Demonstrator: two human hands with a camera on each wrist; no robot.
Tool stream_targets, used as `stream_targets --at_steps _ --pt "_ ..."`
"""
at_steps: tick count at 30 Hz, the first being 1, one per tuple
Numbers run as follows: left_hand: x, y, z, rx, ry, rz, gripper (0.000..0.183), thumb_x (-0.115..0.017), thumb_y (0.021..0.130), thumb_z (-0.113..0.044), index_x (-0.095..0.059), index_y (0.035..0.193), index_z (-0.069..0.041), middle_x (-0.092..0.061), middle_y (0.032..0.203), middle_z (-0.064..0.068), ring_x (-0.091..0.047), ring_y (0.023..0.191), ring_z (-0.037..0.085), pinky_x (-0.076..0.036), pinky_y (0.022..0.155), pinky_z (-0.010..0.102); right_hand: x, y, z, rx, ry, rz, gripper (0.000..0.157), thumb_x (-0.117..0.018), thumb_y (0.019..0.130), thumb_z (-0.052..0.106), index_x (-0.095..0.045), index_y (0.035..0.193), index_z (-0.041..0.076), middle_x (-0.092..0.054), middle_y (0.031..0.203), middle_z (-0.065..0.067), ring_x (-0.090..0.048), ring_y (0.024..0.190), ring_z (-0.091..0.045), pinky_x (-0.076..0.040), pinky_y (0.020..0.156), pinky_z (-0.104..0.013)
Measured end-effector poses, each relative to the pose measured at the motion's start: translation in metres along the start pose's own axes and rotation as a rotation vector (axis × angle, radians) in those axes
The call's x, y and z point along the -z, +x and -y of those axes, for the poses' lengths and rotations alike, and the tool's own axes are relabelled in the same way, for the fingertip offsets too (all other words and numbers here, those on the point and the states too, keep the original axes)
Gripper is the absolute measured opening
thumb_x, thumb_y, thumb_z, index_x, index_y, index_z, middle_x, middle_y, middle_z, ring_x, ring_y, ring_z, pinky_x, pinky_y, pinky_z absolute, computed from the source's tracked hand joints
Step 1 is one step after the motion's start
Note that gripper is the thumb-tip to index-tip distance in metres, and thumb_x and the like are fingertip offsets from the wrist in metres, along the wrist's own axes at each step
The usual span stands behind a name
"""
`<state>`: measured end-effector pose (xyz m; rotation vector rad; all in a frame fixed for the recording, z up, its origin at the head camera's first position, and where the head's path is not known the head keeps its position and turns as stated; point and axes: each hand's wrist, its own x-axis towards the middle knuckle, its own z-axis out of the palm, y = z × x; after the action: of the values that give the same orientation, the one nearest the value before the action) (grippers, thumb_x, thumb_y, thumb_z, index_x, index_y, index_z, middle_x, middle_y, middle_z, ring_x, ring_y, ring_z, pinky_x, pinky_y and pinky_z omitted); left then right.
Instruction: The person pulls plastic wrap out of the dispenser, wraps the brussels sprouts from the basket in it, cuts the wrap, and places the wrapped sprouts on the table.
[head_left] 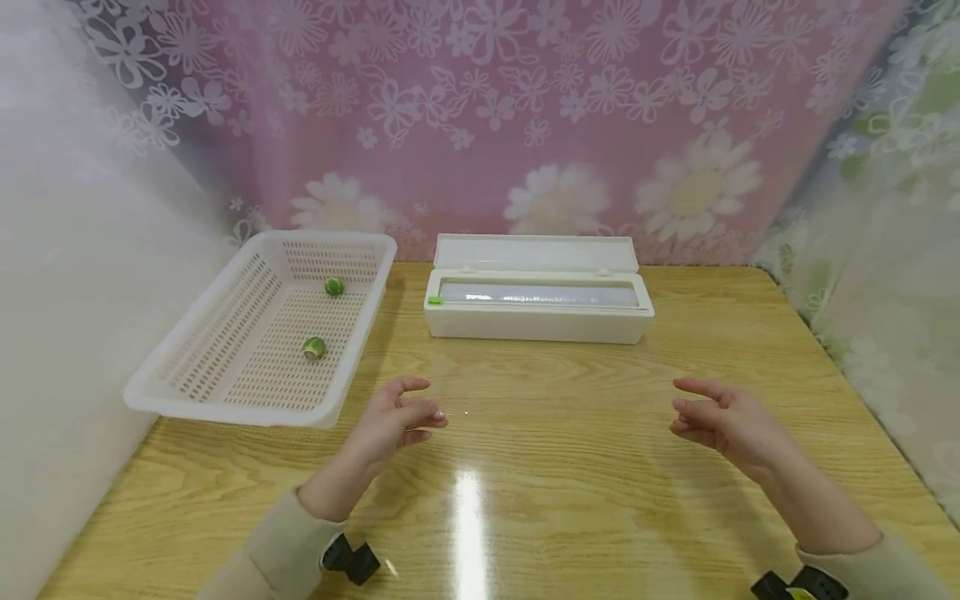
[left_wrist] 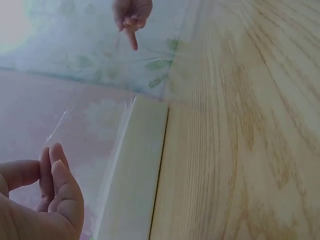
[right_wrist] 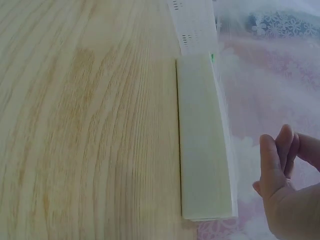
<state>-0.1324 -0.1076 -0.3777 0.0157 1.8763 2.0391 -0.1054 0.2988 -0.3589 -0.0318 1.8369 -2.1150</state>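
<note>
A sheet of clear cling film [left_wrist: 59,124], nearly invisible except for a few glints, is stretched between both hands above the table. The left hand [head_left: 395,417] pinches one edge of it between thumb and fingers. Well apart on the other side, the right hand [head_left: 723,421] pinches the opposite edge, its thumb and fingertips together in the right wrist view. Behind the hands stands a white cling film dispenser [head_left: 536,325], lid [head_left: 536,252] raised, a roll of film [head_left: 540,294] showing in its opening. A green slider [head_left: 435,300] sits at its left end.
A white slotted plastic basket [head_left: 146,392] stands at the left on the wooden table [head_left: 570,500], with two Brussels sprouts inside, one nearer [head_left: 314,347] and one farther back [head_left: 333,286]. Flowered curtain [head_left: 465,150] hangs along the back and right edges.
</note>
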Motion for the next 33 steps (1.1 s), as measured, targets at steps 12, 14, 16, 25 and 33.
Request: stream_targets --at_steps 12,14,16,25,33 --pt "0.005 0.003 0.007 -0.042 0.309 0.017 0.016 -0.052 0.087 -0.009 -0.057 0.089 0.005 -0.065 0.075 0.008 -0.063 0.073 0.018 -0.049 0.062 0.036 0.005 0.006 -0.008 -0.095 -0.402 -0.023 0.017 -0.051 0.09 0.012 -0.056 0.092 -0.005 -0.057 0.08 -0.006 -0.06 0.073 -0.012 -0.051 0.07 -0.03" --pt "0.004 0.003 0.007 -0.056 0.374 0.03 0.019 -0.052 0.088 -0.011 -0.058 0.09 0.006 -0.065 0.076 0.009 -0.064 0.072 0.019 -0.049 0.061 0.038 0.003 0.007 -0.008 -0.091 -0.496 -0.048 0.024 -0.052 0.09 0.013 -0.053 0.094 -0.01 -0.057 0.08 -0.008 -0.06 0.072 -0.013 -0.051 0.07 -0.031" --pt "0.004 0.004 0.006 -0.074 0.449 0.053 0.019 -0.052 0.088 -0.011 -0.058 0.089 0.007 -0.065 0.074 0.009 -0.064 0.07 0.019 -0.05 0.061 0.039 0.001 0.007 -0.009 -0.088 -0.568 -0.063 0.028 -0.053 0.089 0.015 -0.052 0.094 -0.013 -0.058 0.079 -0.009 -0.061 0.072 -0.015 -0.051 0.069 -0.032" --pt "0.001 0.018 0.012 -0.17 0.7 0.196 0.017 -0.048 0.085 -0.003 -0.059 0.077 0.008 -0.06 0.061 0.008 -0.061 0.058 0.021 -0.051 0.055 0.03 0.0 0.011 -0.01 -0.072 -0.776 -0.031 0.023 -0.055 0.088 0.015 -0.056 0.083 -0.008 -0.057 0.071 -0.008 -0.057 0.067 -0.019 -0.052 0.065 -0.032" --pt "0.006 0.02 0.014 -0.144 0.898 0.182 0.019 -0.047 0.083 -0.004 -0.055 0.066 -0.002 -0.055 0.054 0.0 -0.055 0.051 0.014 -0.041 0.045 0.023 -0.001 0.02 -0.018 -0.065 -0.895 0.041 0.018 -0.057 0.086 0.015 -0.058 0.079 -0.003 -0.059 0.067 -0.005 -0.057 0.065 -0.019 -0.05 0.058 -0.028"
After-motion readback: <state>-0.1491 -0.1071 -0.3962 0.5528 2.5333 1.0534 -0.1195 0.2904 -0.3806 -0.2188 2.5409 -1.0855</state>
